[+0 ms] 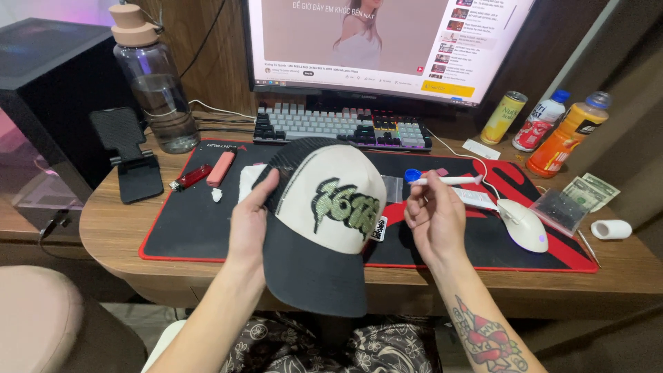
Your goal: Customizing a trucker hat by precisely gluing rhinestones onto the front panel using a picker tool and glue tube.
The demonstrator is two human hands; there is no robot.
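- Cream and black, the cap (324, 221) fills the middle of the frame, its cream front panel with green lettering facing up and its dark brim pointing toward the lower edge.
- Left hand (250, 221) grips the cap's left side, thumb curled over the black mesh, fingers hidden underneath.
- Right hand (435, 217), right of centre, pinches a thin white pen-like tool (445, 180) with a blue end, held roughly level just beside the cap's right edge; whether it touches the cap I cannot tell.
- Beneath lies a black desk mat (186, 228) with a red border, on a wooden desk (110, 221).
- White mouse (523, 224) sits right of the right hand.
- Keyboard (342, 126) runs along the upper centre, below a monitor (387, 41).
- Red lighter (190, 177) lies at the mat's upper left; a clear water bottle (153, 79) stands behind it.
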